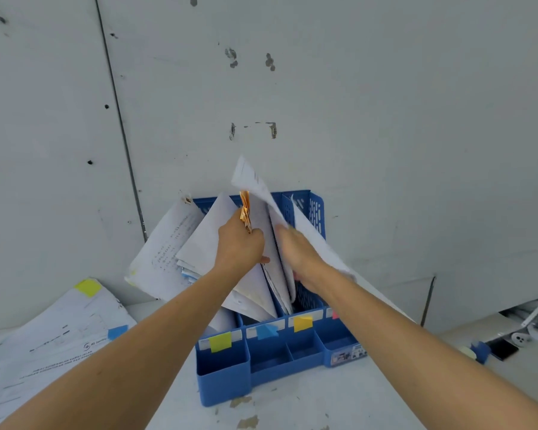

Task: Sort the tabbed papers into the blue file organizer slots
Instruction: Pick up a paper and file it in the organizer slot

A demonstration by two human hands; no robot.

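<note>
Closest in, two bare forearms, rising from the bottom corners and converging. Beneath them, one white table [292,398], chipped in places.

Dead ahead on it, one blue file organizer [224,377]: low open trays in front, upright slots behind, and four sticky labels along the slot fronts. In order from the left: lime label [220,342], blue label [266,331], yellow label [303,323], pink label [335,314], the last half hidden by the right forearm.

Left on the table, one loose paper stack [44,352] bearing two tabs: yellow tab [88,287] and blue tab [117,331]. Far right, one small blue holder [480,352] beside one dark flat object [503,349].

Further in, above the slots, two hands near each other, not touching. Left hand [239,246] clamped round a sheaf of tabbed papers [205,240], just under a cluster of orange tabs [245,209]; sheaf standing in the organizer, exact slot impossible to tell. Right hand [295,249] blurred, fingers stretched fairly straight, pushed between upright sheets, one white sheet [252,178] rising past it.

One more leaning sheaf [165,249] tipping out of the leftmost slot.

Farthest, one scuffed grey wall [354,88].
</note>
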